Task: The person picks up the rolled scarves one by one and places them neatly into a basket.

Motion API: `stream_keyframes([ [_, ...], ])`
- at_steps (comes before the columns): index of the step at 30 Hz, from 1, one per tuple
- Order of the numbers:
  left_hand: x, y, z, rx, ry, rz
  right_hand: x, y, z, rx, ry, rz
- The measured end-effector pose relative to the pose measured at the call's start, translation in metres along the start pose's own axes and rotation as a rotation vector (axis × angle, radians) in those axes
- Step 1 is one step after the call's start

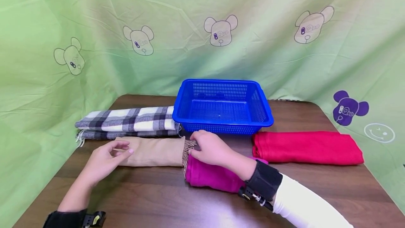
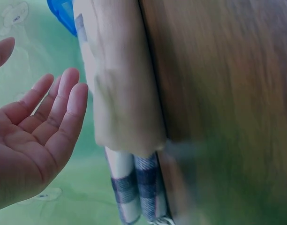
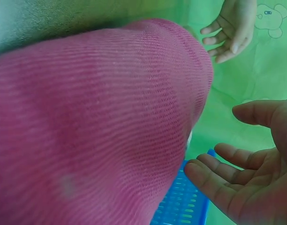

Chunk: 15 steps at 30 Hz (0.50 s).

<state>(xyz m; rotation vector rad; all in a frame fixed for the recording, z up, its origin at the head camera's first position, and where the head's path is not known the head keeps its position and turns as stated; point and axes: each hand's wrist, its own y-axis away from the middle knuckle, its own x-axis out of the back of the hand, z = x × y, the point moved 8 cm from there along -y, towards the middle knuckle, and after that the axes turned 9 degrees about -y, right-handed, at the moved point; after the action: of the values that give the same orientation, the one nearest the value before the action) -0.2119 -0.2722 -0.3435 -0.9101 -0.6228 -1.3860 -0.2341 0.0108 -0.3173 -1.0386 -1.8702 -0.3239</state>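
A folded beige scarf (image 1: 155, 152) with a brown fringe at its right end lies across the table. My left hand (image 1: 105, 161) is by its left end, fingers loosely bent and holding nothing; the left wrist view shows the palm (image 2: 35, 140) beside the beige roll. Over the fringe and a folded magenta cloth (image 1: 212, 177) hovers my right hand (image 1: 213, 149), partly covering both. Its thumb and fingers stand apart in the right wrist view, with the magenta cloth (image 3: 110, 112) large beside them and nothing in the grasp.
A blue plastic basket (image 1: 223, 128) stands at the back middle. To its left, behind the beige scarf, lies a black-and-white checked scarf (image 1: 126, 120) with white fringe. A folded red cloth (image 1: 310, 147) is on the right of the wooden table (image 1: 142, 196). Green printed curtain (image 1: 180, 17) hangs behind.
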Motion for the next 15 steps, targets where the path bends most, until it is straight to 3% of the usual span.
stream_keyframes([
  [6,0.002,-0.003,-0.018,0.055,0.097,-0.03,-0.004,-0.009,0.002,-0.024,-0.001,-0.028],
  [15,0.01,-0.002,-0.046,0.121,0.14,-0.066,-0.01,-0.022,0.013,-0.094,-0.056,-0.049],
])
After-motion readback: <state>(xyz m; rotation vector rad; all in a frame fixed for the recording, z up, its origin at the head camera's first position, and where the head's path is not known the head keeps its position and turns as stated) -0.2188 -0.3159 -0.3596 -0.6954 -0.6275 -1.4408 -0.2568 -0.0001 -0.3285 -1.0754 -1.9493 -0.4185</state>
